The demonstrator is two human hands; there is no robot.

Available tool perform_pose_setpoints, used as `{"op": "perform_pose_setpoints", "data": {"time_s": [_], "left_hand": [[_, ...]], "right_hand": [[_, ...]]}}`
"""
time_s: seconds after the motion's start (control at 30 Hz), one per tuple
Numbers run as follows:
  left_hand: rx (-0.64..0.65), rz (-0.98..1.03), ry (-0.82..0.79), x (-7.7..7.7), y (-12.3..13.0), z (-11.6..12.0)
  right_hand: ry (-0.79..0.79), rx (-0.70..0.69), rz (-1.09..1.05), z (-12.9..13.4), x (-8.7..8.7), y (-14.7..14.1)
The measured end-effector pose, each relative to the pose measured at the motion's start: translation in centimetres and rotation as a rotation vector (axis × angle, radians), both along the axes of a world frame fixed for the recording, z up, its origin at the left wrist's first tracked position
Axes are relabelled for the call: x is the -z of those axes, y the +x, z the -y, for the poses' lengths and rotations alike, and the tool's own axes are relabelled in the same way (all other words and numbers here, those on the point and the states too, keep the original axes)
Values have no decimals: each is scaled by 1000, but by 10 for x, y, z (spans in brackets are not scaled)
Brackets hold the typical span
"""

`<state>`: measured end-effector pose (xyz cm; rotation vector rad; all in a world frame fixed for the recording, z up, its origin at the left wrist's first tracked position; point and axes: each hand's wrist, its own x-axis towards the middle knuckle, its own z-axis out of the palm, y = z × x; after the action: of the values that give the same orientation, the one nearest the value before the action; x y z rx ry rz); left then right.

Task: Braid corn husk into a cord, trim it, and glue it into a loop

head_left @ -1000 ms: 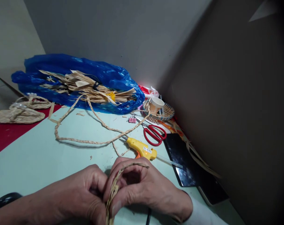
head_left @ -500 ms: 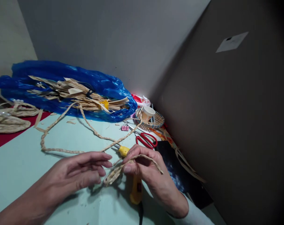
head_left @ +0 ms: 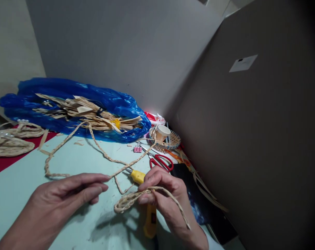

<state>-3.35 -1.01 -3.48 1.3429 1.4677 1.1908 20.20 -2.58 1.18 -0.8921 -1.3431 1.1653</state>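
Observation:
A small coiled braided piece [head_left: 126,202] is pinched between the thumb and fingers of my right hand [head_left: 164,194], its loose end curving over the hand down to the right. My left hand [head_left: 71,194] is at the left, thumb and fingers brought close together; its fingertips meet the long braided cord [head_left: 131,163], which loops across the table and up to the cup. Whether they grip the cord is hard to tell. Beneath my right hand lies a yellow-handled tool [head_left: 150,222], and a yellow tool with a metal tip [head_left: 138,176] shows just behind it.
A blue plastic bag [head_left: 108,92] holds dry straw strips [head_left: 87,111] at the back. Red-handled scissors [head_left: 161,162], a pink binder clip [head_left: 137,149] and a woven basket [head_left: 174,139] with a paper cup [head_left: 162,133] are behind my right hand. Braided pieces [head_left: 11,144] lie far left.
My left hand has moved left, away from the coiled piece, and its fingers have drawn together. The coiled piece hangs a little lower in my right hand. The view has tilted slightly upward.

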Motion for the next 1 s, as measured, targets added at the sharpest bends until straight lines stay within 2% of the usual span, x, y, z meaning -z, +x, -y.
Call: {"op": "perform_pose_setpoints", "data": {"time_s": [0.13, 0.23, 0.33, 0.43, 0.57, 0.67, 0.8, 0.9, 1.0], "left_hand": [[248, 183, 26, 7, 8, 9], [323, 263, -89, 2, 14, 13], [247, 180, -200, -12, 19, 17], [194, 34, -234, -23, 22, 22], [185, -120, -192, -21, 19, 22], [224, -104, -164, -17, 14, 16], [398, 43, -361, -18, 17, 13], [593, 248, -380, -17, 27, 19], [720, 286, -385, -13, 34, 25]], "right_hand": [[-129, -133, -48, 4, 6, -6], [-192, -181, -99, 5, 7, -9], [-241, -194, -141, 6, 4, -10], [-296, -199, -177, 5, 2, -10], [-353, -223, -171, 5, 3, -14], [-352, -231, -101, 6, 6, -17], [-300, -236, -34, 8, 10, -17], [-242, -219, 4, 7, 13, -15], [-201, -217, -4, 6, 16, -14]]}}
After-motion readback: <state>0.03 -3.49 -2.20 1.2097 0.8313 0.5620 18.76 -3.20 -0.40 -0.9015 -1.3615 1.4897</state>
